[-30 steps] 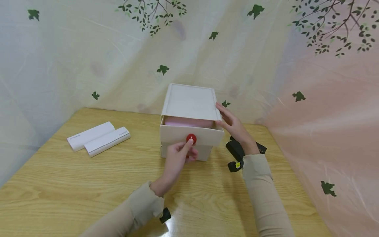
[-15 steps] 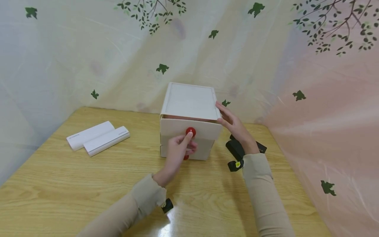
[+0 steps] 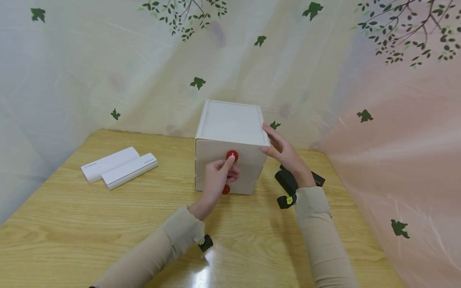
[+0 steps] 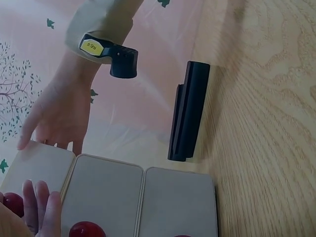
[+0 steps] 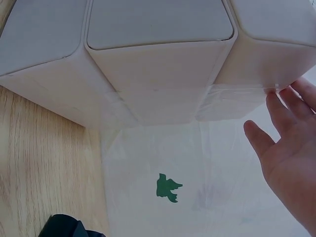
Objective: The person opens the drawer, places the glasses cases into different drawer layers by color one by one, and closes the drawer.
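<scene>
A white drawer unit (image 3: 232, 122) with red round knobs stands on the table; the left wrist view shows three stacked drawer fronts. The top drawer front (image 3: 209, 150) sits flush under the lid. My left hand (image 3: 214, 180) pinches the top red knob (image 3: 232, 155), thumb on its face; the other fingers lie beneath. A lower red knob (image 3: 225, 189) shows below that hand. My right hand (image 3: 289, 160) rests on the unit's upper right side, fingers extended, as the right wrist view (image 5: 291, 153) also has it. What the drawers contain is hidden.
Two white oblong cases (image 3: 130, 171) with small print lie overlapping on the wooden table (image 3: 90, 232) at left. Black oblong cases (image 3: 285, 182) lie right of the unit, partly behind the right wrist. A curtain (image 3: 155, 80) with leaf prints hangs behind and at the sides.
My left hand has pushed the top drawer in until its front is flush; the pink thing inside is now out of sight. The right hand has stayed at the unit's side.
</scene>
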`<action>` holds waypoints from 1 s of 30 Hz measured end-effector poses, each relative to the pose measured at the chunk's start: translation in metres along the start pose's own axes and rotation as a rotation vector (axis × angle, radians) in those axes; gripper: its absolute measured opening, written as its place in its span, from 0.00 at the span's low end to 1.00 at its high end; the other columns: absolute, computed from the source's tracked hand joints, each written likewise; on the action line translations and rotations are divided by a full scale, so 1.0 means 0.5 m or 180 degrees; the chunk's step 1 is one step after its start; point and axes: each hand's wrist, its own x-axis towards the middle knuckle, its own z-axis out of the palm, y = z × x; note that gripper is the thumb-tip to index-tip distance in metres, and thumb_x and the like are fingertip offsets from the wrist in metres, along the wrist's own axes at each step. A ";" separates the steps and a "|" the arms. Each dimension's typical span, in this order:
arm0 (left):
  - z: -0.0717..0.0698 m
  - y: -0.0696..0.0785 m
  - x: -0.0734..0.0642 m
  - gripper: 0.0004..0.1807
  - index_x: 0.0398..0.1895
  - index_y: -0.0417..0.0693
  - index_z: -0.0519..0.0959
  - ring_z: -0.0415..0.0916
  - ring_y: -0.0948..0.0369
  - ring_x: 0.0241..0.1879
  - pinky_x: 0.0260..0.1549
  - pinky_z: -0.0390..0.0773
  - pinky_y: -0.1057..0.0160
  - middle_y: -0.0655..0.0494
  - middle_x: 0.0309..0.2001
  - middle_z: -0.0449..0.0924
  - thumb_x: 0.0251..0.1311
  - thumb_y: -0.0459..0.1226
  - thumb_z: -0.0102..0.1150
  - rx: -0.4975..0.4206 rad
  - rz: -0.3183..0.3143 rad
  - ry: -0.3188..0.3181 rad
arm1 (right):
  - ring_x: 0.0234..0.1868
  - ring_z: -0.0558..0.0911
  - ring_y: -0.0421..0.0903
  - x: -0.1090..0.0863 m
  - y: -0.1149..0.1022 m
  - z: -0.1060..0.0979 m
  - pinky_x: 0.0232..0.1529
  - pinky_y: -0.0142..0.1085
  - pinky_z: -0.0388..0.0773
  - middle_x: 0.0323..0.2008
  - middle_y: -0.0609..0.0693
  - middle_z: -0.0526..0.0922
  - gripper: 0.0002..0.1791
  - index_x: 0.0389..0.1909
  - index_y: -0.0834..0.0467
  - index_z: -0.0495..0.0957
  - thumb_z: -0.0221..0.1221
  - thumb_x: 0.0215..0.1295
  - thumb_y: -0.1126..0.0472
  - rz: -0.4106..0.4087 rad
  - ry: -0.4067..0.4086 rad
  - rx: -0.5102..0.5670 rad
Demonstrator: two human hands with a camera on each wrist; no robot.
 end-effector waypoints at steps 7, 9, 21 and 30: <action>0.002 0.002 0.003 0.21 0.41 0.30 0.81 0.80 0.66 0.26 0.37 0.86 0.63 0.51 0.27 0.84 0.69 0.44 0.53 0.0002 -0.0025 0.0024 | 0.78 0.48 0.47 0.001 -0.002 0.002 0.77 0.51 0.45 0.78 0.44 0.47 0.41 0.76 0.49 0.50 0.59 0.67 0.63 0.0079 0.0059 -0.0190; 0.002 0.003 0.002 0.21 0.41 0.30 0.81 0.80 0.66 0.26 0.37 0.86 0.63 0.52 0.26 0.84 0.69 0.43 0.53 -0.0008 -0.0031 0.0038 | 0.78 0.48 0.47 0.001 -0.002 0.002 0.77 0.51 0.45 0.78 0.44 0.48 0.41 0.76 0.49 0.50 0.59 0.67 0.61 0.0098 0.0074 -0.0228; -0.001 0.002 0.004 0.21 0.41 0.26 0.80 0.79 0.67 0.24 0.34 0.86 0.65 0.58 0.22 0.82 0.69 0.41 0.53 -0.0107 -0.0010 0.0027 | 0.78 0.48 0.46 0.001 -0.004 0.008 0.77 0.52 0.46 0.77 0.42 0.50 0.39 0.76 0.47 0.53 0.60 0.67 0.56 0.0135 0.0184 -0.0483; -0.007 -0.005 0.008 0.21 0.40 0.28 0.80 0.80 0.66 0.26 0.36 0.86 0.63 0.56 0.24 0.83 0.70 0.42 0.53 -0.0071 0.0022 -0.0076 | 0.78 0.48 0.47 0.001 0.000 0.011 0.77 0.51 0.47 0.78 0.44 0.47 0.40 0.76 0.48 0.51 0.60 0.67 0.60 0.0114 0.0170 -0.0419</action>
